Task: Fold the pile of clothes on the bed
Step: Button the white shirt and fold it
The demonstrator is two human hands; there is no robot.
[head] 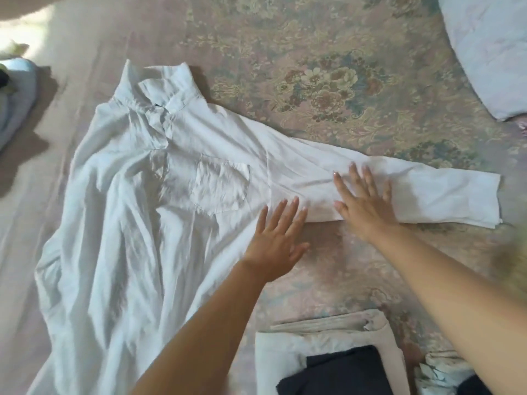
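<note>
Head: shirt sleeve (370,178) under R fingers (356,181)

text: we read none | labels/brands: we find none legible | numbers/signs: we see none on any cloth or bedding

Both hands, left (275,243) and right (365,208), seemingly press flat on white shirt (171,195).

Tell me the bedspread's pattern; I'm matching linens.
Faded floral pattern, pinkish with green and cream blooms, under the white collared shirt; head view.
</note>
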